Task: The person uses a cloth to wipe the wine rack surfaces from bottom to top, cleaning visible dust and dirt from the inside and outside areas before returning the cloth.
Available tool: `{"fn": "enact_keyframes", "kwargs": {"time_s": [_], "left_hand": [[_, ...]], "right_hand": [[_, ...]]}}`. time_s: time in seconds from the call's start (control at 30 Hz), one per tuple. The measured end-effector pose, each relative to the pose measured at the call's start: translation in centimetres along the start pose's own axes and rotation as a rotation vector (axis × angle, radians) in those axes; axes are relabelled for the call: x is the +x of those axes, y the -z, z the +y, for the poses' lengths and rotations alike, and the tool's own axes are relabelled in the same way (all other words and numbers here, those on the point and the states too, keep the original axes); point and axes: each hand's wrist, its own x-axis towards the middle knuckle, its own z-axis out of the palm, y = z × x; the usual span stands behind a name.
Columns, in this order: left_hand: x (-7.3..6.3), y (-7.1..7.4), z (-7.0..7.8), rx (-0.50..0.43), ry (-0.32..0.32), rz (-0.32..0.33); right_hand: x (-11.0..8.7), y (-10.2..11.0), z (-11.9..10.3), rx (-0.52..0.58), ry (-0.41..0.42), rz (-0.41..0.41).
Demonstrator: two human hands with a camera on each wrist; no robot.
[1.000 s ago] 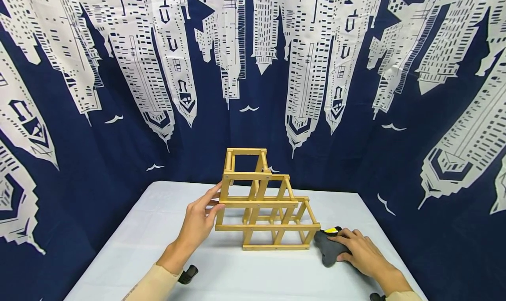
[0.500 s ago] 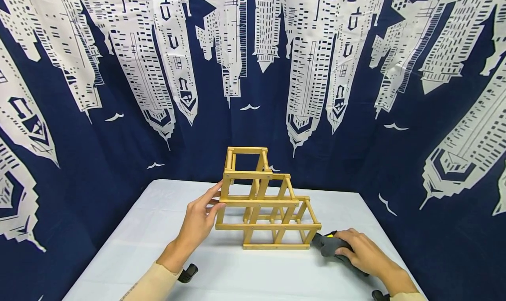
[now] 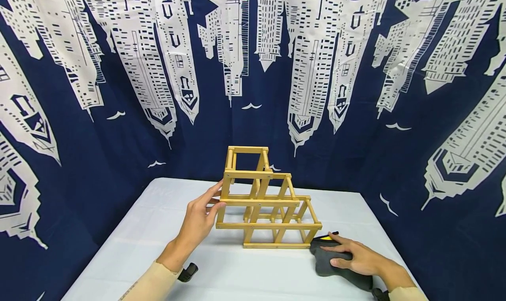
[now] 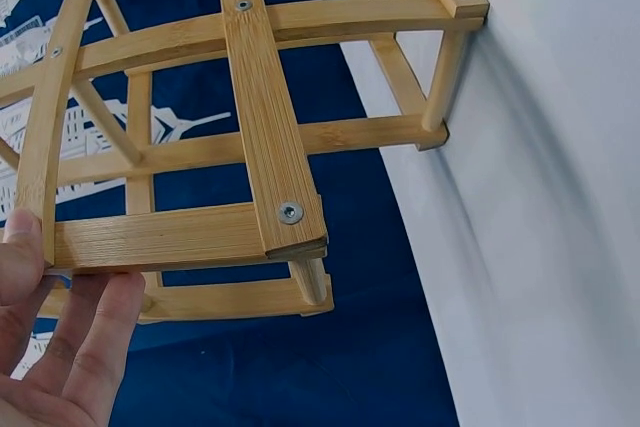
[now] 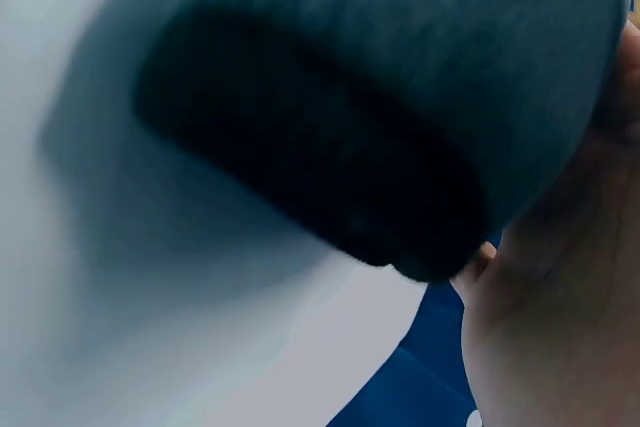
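Note:
A stepped wooden rack (image 3: 258, 202) with bolted slats stands in the middle of the table. My left hand (image 3: 199, 215) grips its left upright. In the left wrist view, the thumb is on one side of a slat (image 4: 270, 97) frame and the fingers (image 4: 105, 342) are below. My right hand (image 3: 359, 257) is over a dark grey, soft-looking thing (image 3: 326, 266) with a yellow patch and a black end, its thumb and fingers spread across it. The thing lies beside the rack's lower right corner. In the right wrist view, the thing (image 5: 450, 57) is blurred and fills much of the frame. Its kind is unclear.
The white-covered table (image 3: 237, 274) is bordered by a dark blue curtain (image 3: 221, 129) printed with upside-down white buildings at the back and both sides. A black wrist device (image 3: 188, 273) is strapped beneath the left wrist.
My right hand has turned the grey thing, so it now extends closer to me and shows a broader side. The thumb and fingers have spread. The left hand and rack stay put.

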Motion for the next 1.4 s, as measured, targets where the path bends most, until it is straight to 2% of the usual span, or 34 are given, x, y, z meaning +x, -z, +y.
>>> {"fn": "enact_keyframes", "kwargs": {"time_s": [0.27, 0.5, 0.7, 0.87, 1.13, 1.4], "left_hand": [[0.1, 0.0, 0.0, 0.006, 0.010, 0.001], [0.2, -0.1, 0.0, 0.010, 0.015, 0.002], [0.2, -0.1, 0.1, 0.016, 0.015, 0.002], [0.1, 0.0, 0.1, 0.015, 0.010, 0.003], [0.1, 0.1, 0.2, 0.017, 0.012, 0.006], [0.0, 0.1, 0.2, 0.013, 0.043, -0.006]], "right_hand": [[0.3, 0.1, 0.3, -0.056, -0.035, 0.030], [0.6, 0.0, 1.1, -0.093, 0.046, 0.100], [1.0, -0.1, 1.3, -0.123, 0.054, 0.130], [1.2, -0.4, 1.0, -0.136, 0.135, 0.200], [0.5, -0.7, -0.6, -0.291, 0.149, 0.123], [-0.2, -1.4, -1.2, -0.300, 0.159, 0.106]]}}
